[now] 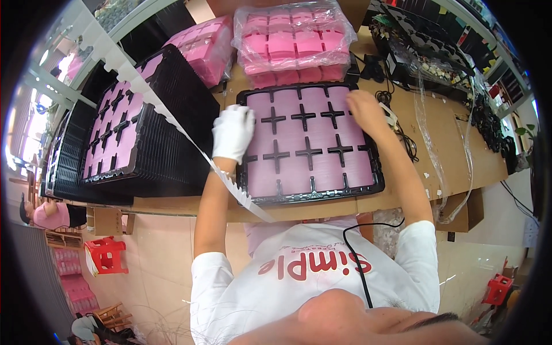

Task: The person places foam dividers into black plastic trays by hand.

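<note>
A black plastic tray [310, 198] lies flat on the table in front of me. A pale pink sheet [292, 129] lines it, with black cross-shaped dividers standing up through the sheet. My left hand [234, 132], in a white glove, has its fingers curled over the tray's left rim near the far corner. At the far right corner my bare right hand [367, 112] bends its fingers onto the rim, the fingertips partly hidden. Left of the tray rises a tall stack of black trays [178, 98], the top ones also lined in pink.
Behind the tray sit a plastic-wrapped pink pack [295, 43] and another pink bundle [201, 49]. Black cables [407, 141] and clear plastic strips [432, 138] lie on the cardboard-covered table [454, 167] at right. A white toothed strip [172, 118] crosses the view diagonally.
</note>
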{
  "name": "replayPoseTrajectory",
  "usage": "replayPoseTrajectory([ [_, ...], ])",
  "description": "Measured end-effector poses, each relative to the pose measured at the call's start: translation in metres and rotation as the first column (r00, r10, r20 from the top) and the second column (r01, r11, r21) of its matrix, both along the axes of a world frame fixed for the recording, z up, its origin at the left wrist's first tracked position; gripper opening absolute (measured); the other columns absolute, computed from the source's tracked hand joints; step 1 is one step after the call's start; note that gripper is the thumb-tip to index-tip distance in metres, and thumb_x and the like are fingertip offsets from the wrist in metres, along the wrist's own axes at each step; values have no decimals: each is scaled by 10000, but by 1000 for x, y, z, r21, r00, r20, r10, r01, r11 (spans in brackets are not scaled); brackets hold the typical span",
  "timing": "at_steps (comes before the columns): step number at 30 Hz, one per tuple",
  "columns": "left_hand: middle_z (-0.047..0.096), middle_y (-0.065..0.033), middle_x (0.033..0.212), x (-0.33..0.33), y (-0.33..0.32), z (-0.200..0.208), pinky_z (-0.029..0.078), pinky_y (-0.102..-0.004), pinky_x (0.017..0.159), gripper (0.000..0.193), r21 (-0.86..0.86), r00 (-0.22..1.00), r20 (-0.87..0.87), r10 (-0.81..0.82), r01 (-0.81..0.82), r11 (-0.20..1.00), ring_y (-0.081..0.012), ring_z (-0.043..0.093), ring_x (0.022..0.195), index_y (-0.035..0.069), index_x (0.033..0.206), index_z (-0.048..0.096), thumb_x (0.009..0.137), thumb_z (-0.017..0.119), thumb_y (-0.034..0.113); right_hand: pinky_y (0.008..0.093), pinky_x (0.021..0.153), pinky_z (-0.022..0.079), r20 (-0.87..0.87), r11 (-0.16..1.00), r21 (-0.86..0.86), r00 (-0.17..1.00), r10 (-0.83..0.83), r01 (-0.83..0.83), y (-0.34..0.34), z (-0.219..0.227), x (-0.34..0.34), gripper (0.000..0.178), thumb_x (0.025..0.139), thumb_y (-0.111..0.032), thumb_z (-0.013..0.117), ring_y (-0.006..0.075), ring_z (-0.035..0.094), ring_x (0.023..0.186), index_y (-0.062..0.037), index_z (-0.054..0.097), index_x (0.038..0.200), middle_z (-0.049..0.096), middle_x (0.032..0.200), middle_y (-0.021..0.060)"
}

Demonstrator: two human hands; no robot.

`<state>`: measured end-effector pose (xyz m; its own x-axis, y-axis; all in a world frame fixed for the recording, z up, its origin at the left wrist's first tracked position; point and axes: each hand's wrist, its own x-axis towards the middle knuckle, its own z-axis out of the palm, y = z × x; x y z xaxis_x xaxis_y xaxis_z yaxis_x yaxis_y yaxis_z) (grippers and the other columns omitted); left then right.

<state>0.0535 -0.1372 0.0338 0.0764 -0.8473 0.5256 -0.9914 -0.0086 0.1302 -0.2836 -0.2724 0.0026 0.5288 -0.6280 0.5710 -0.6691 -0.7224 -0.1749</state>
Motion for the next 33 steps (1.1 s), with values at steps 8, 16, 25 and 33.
replayPoseTrajectory([
  [8, 384, -146, 1488, -10, -29, -29, 39, -563, 1152, 640, 419, 975, 149, -162, 87, 904, -262, 337, 1394, 71, 1414, 425, 973, 307, 520, 496, 1176, 37, -287, 983, 182, 958, 21, 33, 2, -24, 24, 588, 1004, -461, 283, 192, 366, 1375, -58, 451, 1397, 441, 1450, 113],
  [16, 529, -154, 1353, -3, -9, -13, 133, -554, 1140, 466, 201, 954, 283, -99, 42, 979, -287, 414, 1329, 32, 1300, 544, 980, 402, 340, 488, 1139, 224, -184, 981, -48, 963, -195, 189, 18, 3, 13, 431, 981, -330, 436, 264, 499, 1247, 9, 628, 1165, 589, 1274, 149],
  [25, 677, -91, 1127, -12, 135, 9, 345, -453, 1077, 224, 417, 880, -46, -473, 447, 791, -238, 618, 1107, 91, 1019, 691, 868, 628, 244, 473, 1124, 285, -235, 910, 340, 915, 327, -238, 158, 10, -77, 360, 947, -158, 472, 268, 480, 1273, -34, 556, 1275, 529, 1345, 156],
  [33, 631, -152, 1096, -10, 162, -49, 559, -276, 688, 459, 181, 672, -724, 155, -31, 983, -131, 636, 865, -66, 1213, 520, 853, 729, 127, 452, 1165, 95, 298, 872, 485, 950, -94, -66, 173, -21, -70, 629, 1021, -473, 168, 353, 132, 1453, -58, 324, 1466, 269, 1539, 157],
])
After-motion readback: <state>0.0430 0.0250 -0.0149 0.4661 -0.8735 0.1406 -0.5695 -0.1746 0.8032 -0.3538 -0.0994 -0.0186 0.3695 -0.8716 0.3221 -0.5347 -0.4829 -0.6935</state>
